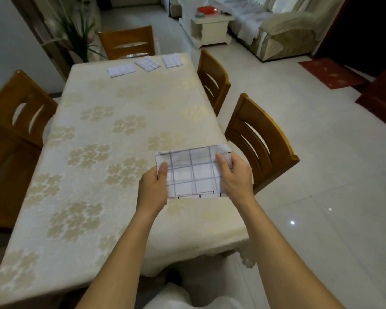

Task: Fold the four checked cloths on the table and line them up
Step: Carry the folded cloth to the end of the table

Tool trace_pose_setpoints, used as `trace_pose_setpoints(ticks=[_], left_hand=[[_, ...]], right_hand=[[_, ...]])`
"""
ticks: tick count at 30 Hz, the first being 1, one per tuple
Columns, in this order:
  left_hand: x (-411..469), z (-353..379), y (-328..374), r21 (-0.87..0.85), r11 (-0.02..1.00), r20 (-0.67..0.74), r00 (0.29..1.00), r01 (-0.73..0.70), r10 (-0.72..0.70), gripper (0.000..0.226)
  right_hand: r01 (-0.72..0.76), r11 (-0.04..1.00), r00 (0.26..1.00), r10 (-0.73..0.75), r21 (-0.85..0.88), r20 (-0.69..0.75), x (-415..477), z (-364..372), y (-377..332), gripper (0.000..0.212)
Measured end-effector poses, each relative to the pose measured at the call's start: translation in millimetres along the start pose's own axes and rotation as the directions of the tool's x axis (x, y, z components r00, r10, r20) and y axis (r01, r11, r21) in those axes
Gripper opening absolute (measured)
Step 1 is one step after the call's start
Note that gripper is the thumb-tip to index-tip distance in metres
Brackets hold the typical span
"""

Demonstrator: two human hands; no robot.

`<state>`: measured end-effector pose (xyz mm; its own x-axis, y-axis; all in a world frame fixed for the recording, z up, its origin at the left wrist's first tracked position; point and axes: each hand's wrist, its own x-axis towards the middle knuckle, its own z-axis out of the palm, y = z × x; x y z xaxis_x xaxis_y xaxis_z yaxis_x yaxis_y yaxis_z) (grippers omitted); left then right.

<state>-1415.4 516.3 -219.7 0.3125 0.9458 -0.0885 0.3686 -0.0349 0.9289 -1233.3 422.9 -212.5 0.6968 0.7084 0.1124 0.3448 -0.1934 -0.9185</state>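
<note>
A folded white cloth with dark checks [193,175] is held above the table's near right edge. My left hand [154,186] grips its left side with the thumb on top. Its right side is gripped by my right hand [234,175], thumb also on top. Three more folded checked cloths lie in a rough row at the table's far end: one on the left [121,70], one in the middle [147,64] turned at an angle, one on the right [171,60].
The table [94,134] wears a cream cloth with floral print. Wooden chairs stand at the right [259,139] [212,79], the far end [127,43] and the left [18,108]. A sofa and side table are beyond on tiled floor.
</note>
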Motion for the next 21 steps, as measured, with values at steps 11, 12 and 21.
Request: trace_pose_setpoints(ticks=[11,12,21], left_hand=[[47,98,85,-0.102,0.982,0.259,0.949,-0.160,0.182,0.040],[48,109,89,-0.101,0.978,0.283,0.938,-0.180,0.202,0.039],[43,199,129,-0.139,0.942,0.423,0.842,-0.305,0.335,0.031]], right_hand=[[-0.166,0.983,0.934,0.182,0.078,-0.308,42,-95,-2,0.038],[-0.166,0.984,0.921,0.178,0.067,-0.346,41,-104,0,0.040],[-0.163,0.987,0.849,0.145,0.009,-0.508,50,-186,38,0.044]])
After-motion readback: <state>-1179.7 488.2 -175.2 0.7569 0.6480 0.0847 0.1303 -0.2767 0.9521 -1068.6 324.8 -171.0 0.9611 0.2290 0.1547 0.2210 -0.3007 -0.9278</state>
